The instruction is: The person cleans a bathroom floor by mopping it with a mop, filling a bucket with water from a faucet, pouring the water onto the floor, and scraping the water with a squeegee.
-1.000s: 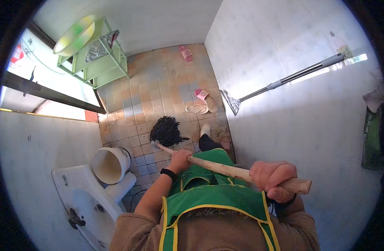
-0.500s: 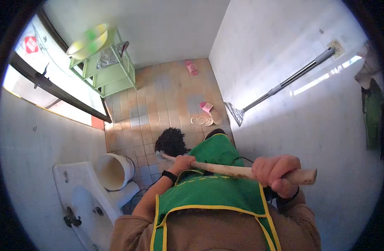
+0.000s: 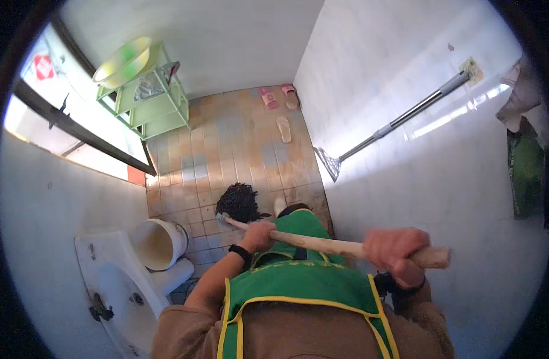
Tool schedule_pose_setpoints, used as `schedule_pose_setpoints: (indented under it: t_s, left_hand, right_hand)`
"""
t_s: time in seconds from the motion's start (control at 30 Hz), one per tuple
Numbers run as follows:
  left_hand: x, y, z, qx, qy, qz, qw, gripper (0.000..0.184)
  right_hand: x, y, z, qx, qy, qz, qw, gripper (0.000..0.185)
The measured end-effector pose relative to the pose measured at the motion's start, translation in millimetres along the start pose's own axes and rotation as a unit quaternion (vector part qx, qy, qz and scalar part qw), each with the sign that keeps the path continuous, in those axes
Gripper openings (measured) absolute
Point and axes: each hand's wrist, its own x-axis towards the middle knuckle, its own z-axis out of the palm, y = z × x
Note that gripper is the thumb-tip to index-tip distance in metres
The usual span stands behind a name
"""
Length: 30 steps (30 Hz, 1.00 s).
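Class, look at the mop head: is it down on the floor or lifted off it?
Down: the mop head sits bunched on the floor, with no gap showing beneath it.

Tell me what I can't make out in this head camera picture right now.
- Left hand's fingertips: head view, hidden by the hand itself, closed around the wooden handle.
- Floor tiles under the black mop head: head view, covered by its strands.
- Lettering on the green apron: head view, too small to read.
- Sink's near end: head view, cut off by the bottom edge and the brown sleeve.
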Motion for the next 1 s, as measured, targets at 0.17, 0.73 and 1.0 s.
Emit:
schedule_pose_setpoints:
  t_s: [0.17,0.73,1.0]
  left_hand:
    - [49.7,77.3,-70.6,0.074,0.011,0.037,0.997,0.015]
    - [305.6,107.4,76.6,0.15,-0.076,0.104,0.98,0.013]
    - [301.7,116.4,162.7,0.034,-0.043,0.234,0.971,0.019]
  right_hand:
    - [-2.4,-60.8,-56.4,0.023,-0.111,-0.137,0.984,0.018]
    - [-96.3,22.8,-168.2,-0.265,0.212,-0.066,0.938,0.018]
    - [-96.1,-8.5,-147.7,-0.294,0.093,-0.029,0.951,0.023]
